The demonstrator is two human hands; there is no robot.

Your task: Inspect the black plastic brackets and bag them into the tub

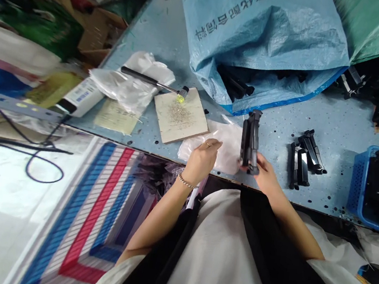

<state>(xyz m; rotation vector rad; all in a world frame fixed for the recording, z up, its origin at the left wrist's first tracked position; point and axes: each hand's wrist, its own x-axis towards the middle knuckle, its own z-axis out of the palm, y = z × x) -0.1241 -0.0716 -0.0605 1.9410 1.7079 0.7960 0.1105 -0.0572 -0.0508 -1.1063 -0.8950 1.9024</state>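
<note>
My right hand [265, 174] grips a long black plastic part [250, 141] by its near end, holding it upright over the table's front edge. The part has a ribbed, slotted body; its exact kind is unclear. My left hand [203, 160], with a beaded bracelet at the wrist, is closed, its fingers pressed together beside a white plastic bag [228, 142]. Whatever those fingers hold, if anything, cannot be made out. Right of my right hand, several similar black parts [307, 156] lie on the blue table [274, 114].
A small hammer [149, 79] rests across crumpled plastic and a wooden board [191, 126]. Behind lies a large blue woven sack [271, 36] with black parts in its mouth. A blue basket [358, 184] of black parts stands right. Below left is a striped bag [95, 213].
</note>
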